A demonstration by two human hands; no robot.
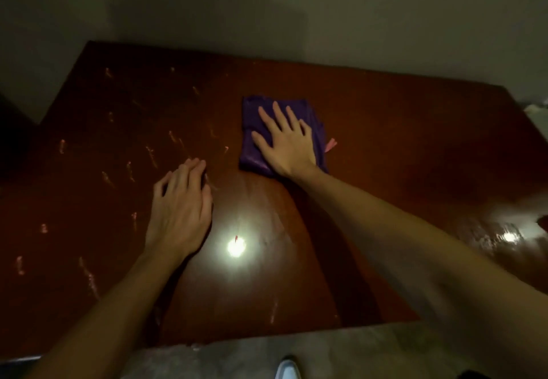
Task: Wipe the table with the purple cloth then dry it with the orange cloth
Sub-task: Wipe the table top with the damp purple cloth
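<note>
The fingers (pixel 280 117) of the right hand (pixel 286 144) are spread apart and pressed flat on the purple cloth (pixel 255 156), clamping nothing, just pinning it down under the open palm. The cloth lies folded into a rough square near the middle of the worktop (pixel 400 141), a little to the far right of centre, with its near left part glistening as if damp. It looks soft, light and limp, so it should slide easily under a flat palm and bunch if pushed from one edge only; spreading the hand over its middle, as here, seems the best hold, while lifting it would call for pinching a folded corner. The left hand (pixel 178 209) rests on the bare wood to the near left, its fingers loosely curled together and holding nothing. The orange cloth is not in view (a small pink scrap (pixel 330 144) shows just beside the purple cloth's right edge). The dark reddish surface is glossy, with a bright lamp glare (pixel 236 246) near the person and pale smears scattered over its left half, which I judge not yet wiped. Plain walls stand behind, and a grey floor shows at the near edge.
</note>
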